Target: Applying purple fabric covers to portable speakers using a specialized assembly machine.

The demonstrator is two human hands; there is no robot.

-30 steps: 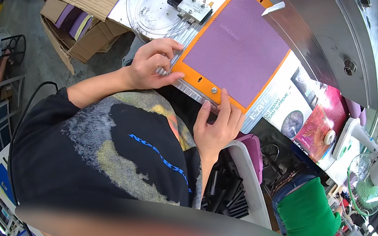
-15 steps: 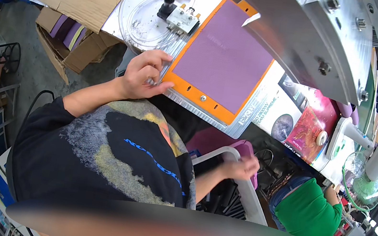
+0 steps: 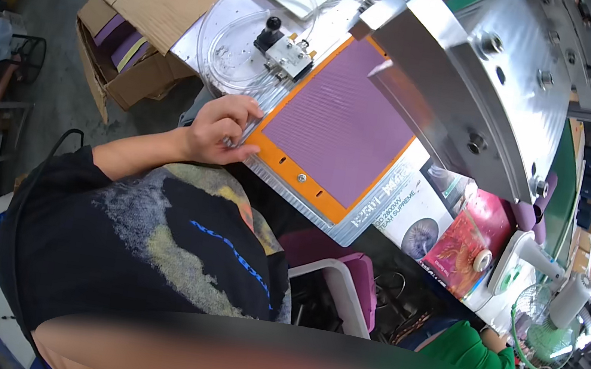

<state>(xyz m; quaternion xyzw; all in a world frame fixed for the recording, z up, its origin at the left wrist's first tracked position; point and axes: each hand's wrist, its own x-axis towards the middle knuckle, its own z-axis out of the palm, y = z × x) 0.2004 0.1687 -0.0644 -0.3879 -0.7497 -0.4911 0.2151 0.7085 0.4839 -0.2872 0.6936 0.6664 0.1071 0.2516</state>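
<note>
My left hand (image 3: 226, 129) rests at the near left corner of an orange frame (image 3: 309, 192). Its thumb and index finger are spread, the other fingers loosely curled, and I see nothing held. Inside the frame lies a flat purple textured panel (image 3: 342, 119), with a silvery metal base plate (image 3: 267, 174) under it. A small metal valve block (image 3: 288, 57) with a black-knobbed lever and clear tubing sits beyond the hand. My right hand is out of sight; in that area a white bin (image 3: 347, 297) shows by my body, its contents mostly hidden.
A large metal machine head (image 3: 468, 88) overhangs the panel's far right side. Printed boxes (image 3: 457, 241), a white handheld device (image 3: 526, 262) and a fan (image 3: 547, 326) stand to the right. A co-worker in green (image 3: 466, 367) is at lower right. An open cardboard box (image 3: 133, 79) stands at left.
My right hand, earlier over the white bin, has gone out of view. The whole view has shifted slightly; my left hand stays at the frame's corner.
</note>
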